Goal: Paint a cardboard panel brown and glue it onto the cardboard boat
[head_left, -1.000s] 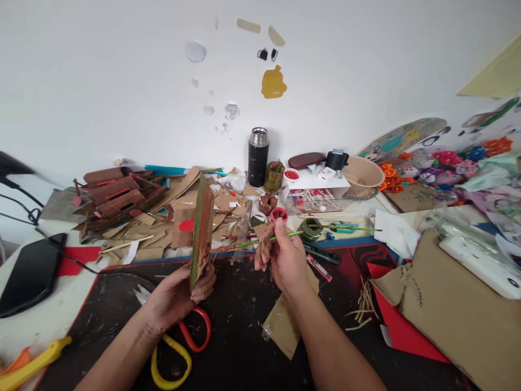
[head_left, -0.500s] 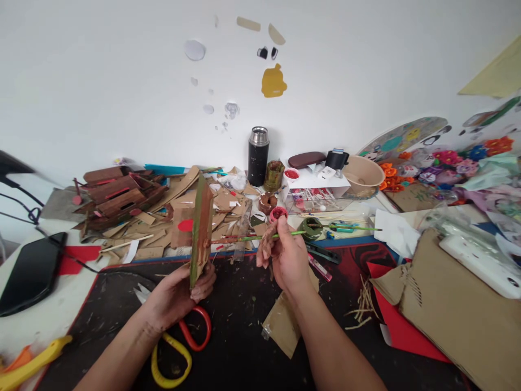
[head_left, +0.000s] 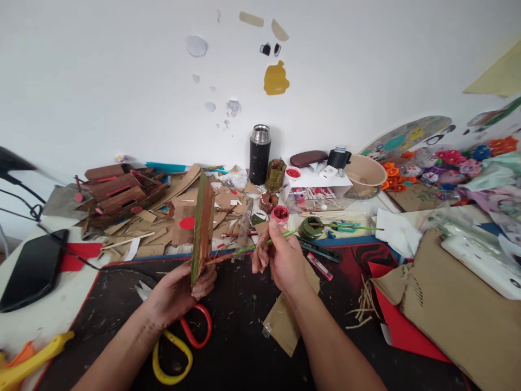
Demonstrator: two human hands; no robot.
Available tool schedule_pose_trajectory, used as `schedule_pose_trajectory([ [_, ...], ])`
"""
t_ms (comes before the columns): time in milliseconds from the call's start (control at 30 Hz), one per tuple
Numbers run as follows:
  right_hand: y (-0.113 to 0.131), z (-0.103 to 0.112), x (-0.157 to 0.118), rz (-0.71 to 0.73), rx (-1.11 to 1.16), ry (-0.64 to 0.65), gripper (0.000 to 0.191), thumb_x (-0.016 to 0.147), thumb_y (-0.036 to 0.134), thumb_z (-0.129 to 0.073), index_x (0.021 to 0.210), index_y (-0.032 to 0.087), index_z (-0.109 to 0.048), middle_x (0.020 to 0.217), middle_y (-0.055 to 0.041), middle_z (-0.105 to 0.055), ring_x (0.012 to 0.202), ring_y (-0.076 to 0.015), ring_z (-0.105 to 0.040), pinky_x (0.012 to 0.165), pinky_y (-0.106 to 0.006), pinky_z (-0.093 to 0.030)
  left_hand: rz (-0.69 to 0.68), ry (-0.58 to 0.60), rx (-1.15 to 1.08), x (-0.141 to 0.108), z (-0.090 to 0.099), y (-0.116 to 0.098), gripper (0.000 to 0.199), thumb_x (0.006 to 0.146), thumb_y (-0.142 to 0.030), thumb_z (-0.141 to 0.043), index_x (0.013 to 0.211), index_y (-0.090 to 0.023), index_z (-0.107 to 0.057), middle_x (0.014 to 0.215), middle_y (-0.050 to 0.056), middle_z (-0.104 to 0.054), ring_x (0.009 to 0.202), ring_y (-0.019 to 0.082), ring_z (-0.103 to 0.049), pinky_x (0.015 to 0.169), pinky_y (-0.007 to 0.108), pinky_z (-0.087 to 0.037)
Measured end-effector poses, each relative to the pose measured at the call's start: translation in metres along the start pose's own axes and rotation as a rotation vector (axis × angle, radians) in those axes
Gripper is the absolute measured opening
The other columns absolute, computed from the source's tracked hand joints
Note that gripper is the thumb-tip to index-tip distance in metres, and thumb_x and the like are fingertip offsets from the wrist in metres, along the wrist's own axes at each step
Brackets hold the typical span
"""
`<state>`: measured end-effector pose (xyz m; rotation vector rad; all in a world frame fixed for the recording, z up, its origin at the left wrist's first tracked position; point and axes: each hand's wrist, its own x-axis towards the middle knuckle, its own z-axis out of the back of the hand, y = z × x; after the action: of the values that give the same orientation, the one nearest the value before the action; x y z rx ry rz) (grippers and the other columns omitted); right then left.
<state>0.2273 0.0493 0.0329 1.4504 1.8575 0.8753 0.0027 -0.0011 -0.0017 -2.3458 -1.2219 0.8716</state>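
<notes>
My left hand (head_left: 189,285) grips the lower end of a flat cardboard piece (head_left: 202,228), held upright and painted green along one edge and brown on its face. In my right hand (head_left: 283,255) is a thin green paintbrush (head_left: 246,248), pinched between thumb and fingers. Its brown tip meets the lower part of the piece. Brown smears mark the fingers of this hand. Just beyond it stands a small pot of red paint (head_left: 280,214). Scissors (head_left: 175,347) with red and yellow handles lie under my left forearm.
Cardboard scraps (head_left: 163,233) and a brown model (head_left: 116,193) crowd the back left. A black flask (head_left: 259,155), a green paint pot (head_left: 311,228) and a beige bowl (head_left: 366,176) stand at the back. A phone (head_left: 35,269) lies left; folded cardboard (head_left: 459,315) lies right.
The brush tip has moved down the face of the cardboard piece, and the brush now slants more. My right hand has shifted slightly left. My left hand keeps its hold.
</notes>
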Motion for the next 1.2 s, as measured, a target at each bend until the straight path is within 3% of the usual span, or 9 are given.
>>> schedule_pose_trajectory([
  [167,-0.0017,-0.0009,-0.0011,-0.018,-0.042,0.037,0.054,0.095,0.065,-0.066,0.069,0.018,-0.063,0.038,0.0054,-0.052,0.029,-0.0127,-0.054,0.031,-0.019,-0.033,-0.002,-0.018,-0.027,-0.0016,0.0015,0.0009,0.028,0.080,-0.034,-0.085,0.074,-0.013,-0.068,0.063,-0.003,-0.041,0.056,0.010,-0.035,0.053,0.023,-0.040],
  [700,0.0063,-0.0043,-0.0023,0.027,0.014,-0.097,0.051,0.090,0.068,-0.071,0.074,0.020,-0.067,0.047,0.0032,-0.058,0.034,-0.0138,-0.054,0.031,-0.022,-0.036,-0.014,0.028,-0.007,0.0002,-0.0030,0.0001,0.027,0.083,-0.034,-0.083,0.075,-0.015,-0.066,0.065,-0.003,-0.043,0.055,0.010,-0.034,0.052,0.023,-0.039],
  [1200,0.0022,-0.0054,-0.0029,-0.007,-0.057,-0.012,0.054,0.094,0.067,-0.065,0.069,0.019,-0.063,0.039,0.0057,-0.051,0.029,-0.0124,-0.052,0.033,-0.020,-0.034,-0.012,0.009,-0.009,-0.0006,-0.0005,-0.0004,0.028,0.084,-0.033,-0.082,0.073,-0.013,-0.065,0.065,-0.002,-0.042,0.055,0.010,-0.038,0.052,0.024,-0.041],
])
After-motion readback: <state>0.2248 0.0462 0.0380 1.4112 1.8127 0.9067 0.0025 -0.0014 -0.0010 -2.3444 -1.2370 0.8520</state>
